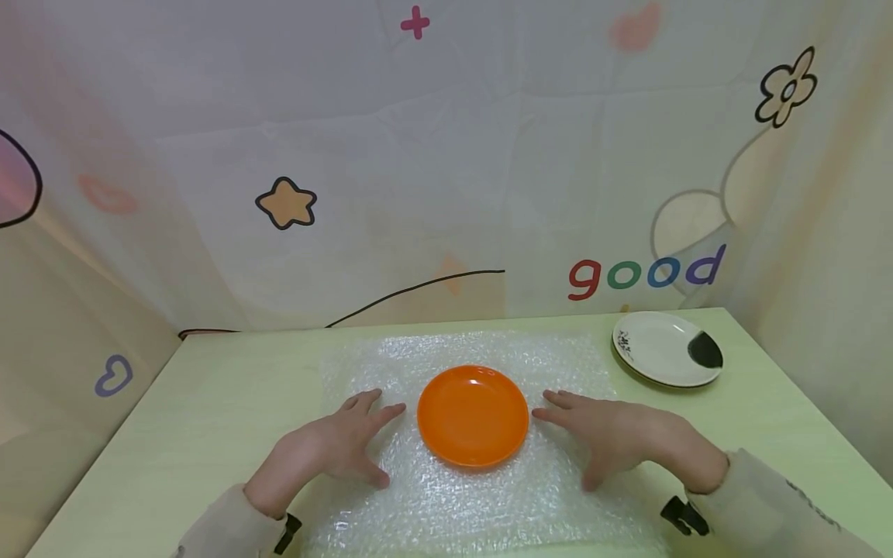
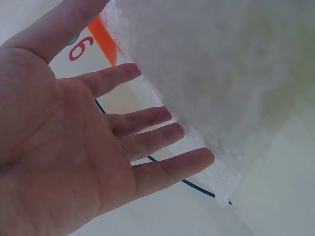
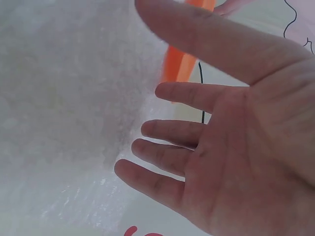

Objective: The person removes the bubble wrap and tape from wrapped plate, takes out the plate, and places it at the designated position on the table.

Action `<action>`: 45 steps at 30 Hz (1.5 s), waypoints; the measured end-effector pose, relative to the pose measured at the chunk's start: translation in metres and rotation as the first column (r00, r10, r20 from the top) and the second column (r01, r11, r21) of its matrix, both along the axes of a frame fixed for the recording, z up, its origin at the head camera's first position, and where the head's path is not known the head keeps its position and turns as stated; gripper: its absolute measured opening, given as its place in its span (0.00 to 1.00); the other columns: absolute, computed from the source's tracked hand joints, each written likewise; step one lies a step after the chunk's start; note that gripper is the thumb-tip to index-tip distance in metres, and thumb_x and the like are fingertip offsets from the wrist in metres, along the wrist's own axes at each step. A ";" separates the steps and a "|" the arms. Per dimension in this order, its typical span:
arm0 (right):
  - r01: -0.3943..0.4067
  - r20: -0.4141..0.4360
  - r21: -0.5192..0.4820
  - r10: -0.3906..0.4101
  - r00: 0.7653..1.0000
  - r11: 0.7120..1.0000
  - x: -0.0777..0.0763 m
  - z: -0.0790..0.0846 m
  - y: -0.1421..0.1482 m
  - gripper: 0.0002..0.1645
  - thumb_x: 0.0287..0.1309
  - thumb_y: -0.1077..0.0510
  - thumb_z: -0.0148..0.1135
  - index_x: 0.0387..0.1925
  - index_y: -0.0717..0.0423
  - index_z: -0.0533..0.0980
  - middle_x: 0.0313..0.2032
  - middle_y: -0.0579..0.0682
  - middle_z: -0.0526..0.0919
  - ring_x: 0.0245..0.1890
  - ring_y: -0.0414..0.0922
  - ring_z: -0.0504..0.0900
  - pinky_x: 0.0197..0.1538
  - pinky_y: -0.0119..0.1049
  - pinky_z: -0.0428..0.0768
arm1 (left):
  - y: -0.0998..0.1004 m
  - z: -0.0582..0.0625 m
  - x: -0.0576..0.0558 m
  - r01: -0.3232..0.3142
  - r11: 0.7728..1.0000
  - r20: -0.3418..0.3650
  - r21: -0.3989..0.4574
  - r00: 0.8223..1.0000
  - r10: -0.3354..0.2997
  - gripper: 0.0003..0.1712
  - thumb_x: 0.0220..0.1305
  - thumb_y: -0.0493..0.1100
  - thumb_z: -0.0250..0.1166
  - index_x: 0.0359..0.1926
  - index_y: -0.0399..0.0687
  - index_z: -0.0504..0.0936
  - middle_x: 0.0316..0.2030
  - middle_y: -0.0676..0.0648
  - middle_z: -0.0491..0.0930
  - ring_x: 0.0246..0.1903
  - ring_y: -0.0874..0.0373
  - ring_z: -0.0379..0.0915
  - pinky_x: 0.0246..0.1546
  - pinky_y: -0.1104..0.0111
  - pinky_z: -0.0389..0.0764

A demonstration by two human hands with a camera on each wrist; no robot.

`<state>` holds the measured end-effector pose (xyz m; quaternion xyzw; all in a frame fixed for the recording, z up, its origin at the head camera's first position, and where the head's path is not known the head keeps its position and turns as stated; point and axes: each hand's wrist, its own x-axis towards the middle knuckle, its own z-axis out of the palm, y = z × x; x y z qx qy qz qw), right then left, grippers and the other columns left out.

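An orange plate (image 1: 473,417) lies on a sheet of clear bubble wrap (image 1: 453,508) spread over the table. Left of the plate is my left hand (image 1: 349,438), fingers spread and holding nothing, its fingertips at the bubble wrap. On the other side my right hand (image 1: 603,434) mirrors it, with its index finger close to the plate's right rim. Both wrist views show an open palm, the left hand (image 2: 74,137) and the right hand (image 3: 236,142), with straight fingers along the bubble wrap. Only a slice of the orange plate (image 3: 179,64) shows past the right thumb.
At the back right of the table stand stacked white plates (image 1: 666,349) with a dark patch and a floral mark. The pale green table (image 1: 181,434) ends at a printed curtain (image 1: 446,170) behind and at both sides.
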<state>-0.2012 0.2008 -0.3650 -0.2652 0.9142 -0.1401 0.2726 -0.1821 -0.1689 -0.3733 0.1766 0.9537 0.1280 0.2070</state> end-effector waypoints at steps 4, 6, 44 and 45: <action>0.001 -0.036 -0.010 -0.001 0.999 1.000 -0.001 0.005 -0.003 0.48 0.48 0.59 0.82 0.71 0.50 0.71 0.74 0.59 0.65 0.73 0.61 0.63 0.69 0.64 0.65 | 0.001 0.000 0.001 0.000 1.000 -0.005 -0.006 1.000 0.000 0.54 0.52 0.51 0.82 0.78 0.53 0.65 0.78 0.35 0.49 0.75 0.35 0.47 0.59 0.32 0.69; 0.011 -0.050 -0.011 -0.012 0.999 1.000 -0.003 0.007 -0.005 0.44 0.50 0.57 0.81 0.69 0.50 0.73 0.71 0.57 0.70 0.71 0.60 0.67 0.68 0.63 0.66 | 0.001 0.000 0.001 -0.002 1.000 -0.005 -0.008 1.000 0.002 0.55 0.52 0.51 0.82 0.78 0.53 0.65 0.78 0.35 0.49 0.75 0.35 0.47 0.59 0.32 0.69; 0.141 -0.207 -0.229 -0.190 0.960 0.963 -0.056 -0.008 -0.058 0.21 0.68 0.60 0.65 0.57 0.67 0.76 0.42 0.53 0.82 0.36 0.47 0.78 0.42 0.36 0.84 | 0.003 -0.004 -0.001 0.001 1.000 -0.003 -0.023 1.000 -0.001 0.54 0.52 0.50 0.82 0.77 0.51 0.64 0.78 0.33 0.49 0.75 0.34 0.46 0.62 0.31 0.65; 0.142 -0.207 -0.233 -0.192 0.959 0.962 -0.056 -0.010 -0.059 0.20 0.68 0.61 0.65 0.57 0.68 0.76 0.41 0.53 0.82 0.36 0.47 0.78 0.42 0.36 0.84 | 0.003 -0.004 -0.001 0.001 1.000 -0.002 -0.022 1.000 -0.001 0.54 0.52 0.50 0.82 0.77 0.50 0.64 0.78 0.33 0.49 0.76 0.34 0.46 0.62 0.31 0.65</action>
